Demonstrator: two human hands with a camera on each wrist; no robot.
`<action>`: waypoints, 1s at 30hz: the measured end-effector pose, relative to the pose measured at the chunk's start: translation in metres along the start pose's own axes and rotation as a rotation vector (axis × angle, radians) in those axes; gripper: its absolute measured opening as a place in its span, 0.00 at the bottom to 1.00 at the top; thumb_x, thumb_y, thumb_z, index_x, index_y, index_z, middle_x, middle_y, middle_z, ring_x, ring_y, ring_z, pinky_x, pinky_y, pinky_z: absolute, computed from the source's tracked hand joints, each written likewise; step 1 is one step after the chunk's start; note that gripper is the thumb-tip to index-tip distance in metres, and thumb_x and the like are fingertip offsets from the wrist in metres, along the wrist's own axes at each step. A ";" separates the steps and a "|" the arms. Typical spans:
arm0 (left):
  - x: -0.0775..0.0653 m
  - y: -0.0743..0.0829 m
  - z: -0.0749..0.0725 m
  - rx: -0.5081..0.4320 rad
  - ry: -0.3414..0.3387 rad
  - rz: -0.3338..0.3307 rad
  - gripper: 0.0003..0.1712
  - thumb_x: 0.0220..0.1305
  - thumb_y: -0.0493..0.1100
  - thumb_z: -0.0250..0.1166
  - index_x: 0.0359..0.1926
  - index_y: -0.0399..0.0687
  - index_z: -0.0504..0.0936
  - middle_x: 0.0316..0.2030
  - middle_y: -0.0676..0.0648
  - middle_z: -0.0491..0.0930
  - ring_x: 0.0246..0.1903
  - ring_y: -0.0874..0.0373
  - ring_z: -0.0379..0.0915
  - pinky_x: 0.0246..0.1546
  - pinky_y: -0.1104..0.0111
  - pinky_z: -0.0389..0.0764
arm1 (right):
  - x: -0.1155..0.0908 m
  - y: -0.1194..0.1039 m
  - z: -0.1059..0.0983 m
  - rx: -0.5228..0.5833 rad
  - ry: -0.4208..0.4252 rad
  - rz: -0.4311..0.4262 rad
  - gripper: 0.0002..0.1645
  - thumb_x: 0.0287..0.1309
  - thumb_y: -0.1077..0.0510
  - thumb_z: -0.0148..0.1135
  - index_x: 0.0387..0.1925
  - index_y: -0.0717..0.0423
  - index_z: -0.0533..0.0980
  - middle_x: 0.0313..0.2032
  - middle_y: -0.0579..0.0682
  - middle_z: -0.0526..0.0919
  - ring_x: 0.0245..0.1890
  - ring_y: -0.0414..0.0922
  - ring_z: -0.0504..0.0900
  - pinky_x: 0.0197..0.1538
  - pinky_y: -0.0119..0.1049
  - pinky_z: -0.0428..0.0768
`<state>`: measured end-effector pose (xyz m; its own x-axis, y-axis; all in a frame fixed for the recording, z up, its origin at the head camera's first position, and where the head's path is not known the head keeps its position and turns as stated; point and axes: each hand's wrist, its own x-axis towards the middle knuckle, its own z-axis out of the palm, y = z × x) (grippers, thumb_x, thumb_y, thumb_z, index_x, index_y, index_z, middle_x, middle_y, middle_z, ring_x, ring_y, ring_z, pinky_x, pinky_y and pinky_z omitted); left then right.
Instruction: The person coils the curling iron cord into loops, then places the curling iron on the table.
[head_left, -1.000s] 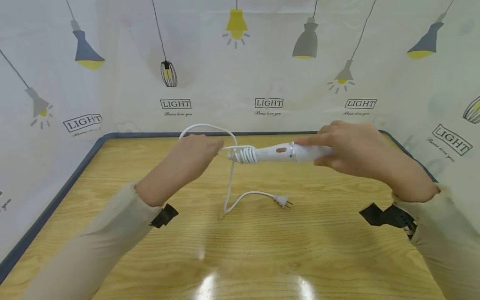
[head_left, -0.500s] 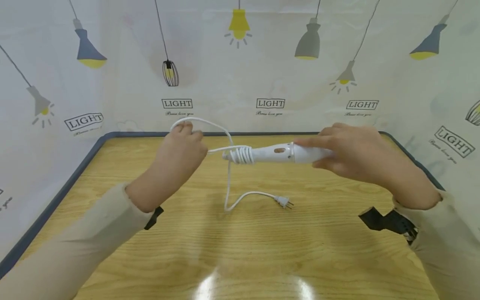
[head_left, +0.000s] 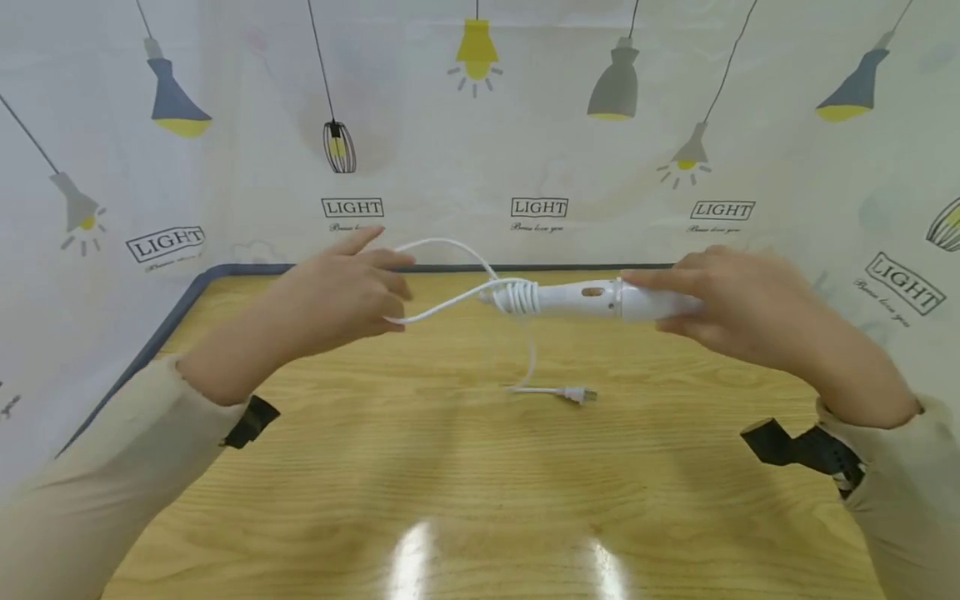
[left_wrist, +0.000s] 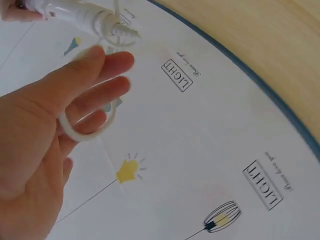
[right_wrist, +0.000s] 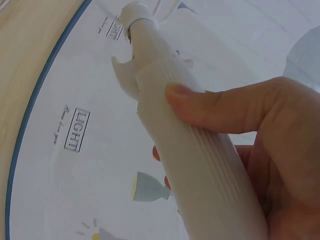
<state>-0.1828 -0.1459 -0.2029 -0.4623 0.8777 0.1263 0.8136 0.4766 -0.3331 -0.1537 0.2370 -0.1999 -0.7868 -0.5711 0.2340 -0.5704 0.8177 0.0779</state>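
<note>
A white wand-shaped corded appliance [head_left: 585, 298] that looks like a curling iron lies level in the head view. My right hand [head_left: 757, 317] grips its thick end. In the right wrist view the thumb presses along the ribbed body [right_wrist: 200, 165], near a small curved lever [right_wrist: 125, 77]. Several turns of white cord [head_left: 517, 296] wrap the thin end. From there a cord loop [left_wrist: 85, 136] runs to my left hand [head_left: 330, 292]. The left fingers are extended and spread, with the loop passing across them in the left wrist view. The two-pin plug [head_left: 573, 394] is below the appliance.
A wood-grain table [head_left: 450, 500] with a dark blue edge [head_left: 161, 333] lies beneath the hands. Behind and beside it stands a pale backdrop [head_left: 435, 150] printed with lamps and LIGHT labels. A black strap mount [head_left: 802, 450] sits at the right wrist.
My left hand has moved left and its fingers have spread out, drawing the cord loop along. The appliance has shifted slightly right. The cord's tail with the plug has changed shape and turned.
</note>
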 end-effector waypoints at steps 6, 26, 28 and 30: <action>-0.009 -0.001 0.002 -0.383 0.029 -0.086 0.12 0.65 0.43 0.60 0.23 0.54 0.72 0.16 0.60 0.66 0.19 0.66 0.66 0.39 0.64 0.74 | -0.010 0.009 0.004 0.004 0.012 0.055 0.32 0.48 0.53 0.71 0.57 0.37 0.75 0.38 0.47 0.83 0.31 0.45 0.77 0.24 0.41 0.72; 0.028 0.059 0.019 -1.093 0.600 -0.131 0.13 0.69 0.33 0.51 0.44 0.31 0.81 0.13 0.56 0.58 0.11 0.64 0.48 0.10 0.72 0.51 | 0.007 -0.005 0.032 -0.021 0.134 0.043 0.31 0.50 0.53 0.69 0.58 0.37 0.73 0.35 0.47 0.81 0.31 0.47 0.77 0.15 0.35 0.64; 0.033 0.062 0.017 -1.113 0.638 -0.116 0.14 0.68 0.32 0.52 0.49 0.30 0.79 0.12 0.56 0.59 0.11 0.64 0.48 0.10 0.71 0.51 | 0.011 -0.009 0.034 -0.023 0.151 0.012 0.32 0.49 0.55 0.70 0.58 0.38 0.73 0.35 0.48 0.82 0.31 0.49 0.77 0.15 0.35 0.63; 0.038 0.065 0.016 -1.115 0.655 -0.120 0.15 0.68 0.31 0.52 0.51 0.31 0.78 0.13 0.56 0.59 0.11 0.64 0.49 0.10 0.71 0.52 | 0.015 -0.013 0.037 -0.039 0.160 -0.016 0.32 0.48 0.56 0.70 0.58 0.39 0.74 0.36 0.49 0.82 0.32 0.50 0.77 0.15 0.36 0.65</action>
<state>-0.1528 -0.0823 -0.2347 -0.5528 0.5372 0.6370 0.7788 0.0609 0.6243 -0.1665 0.2155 -0.2331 -0.7281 -0.5682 0.3834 -0.5707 0.8123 0.1200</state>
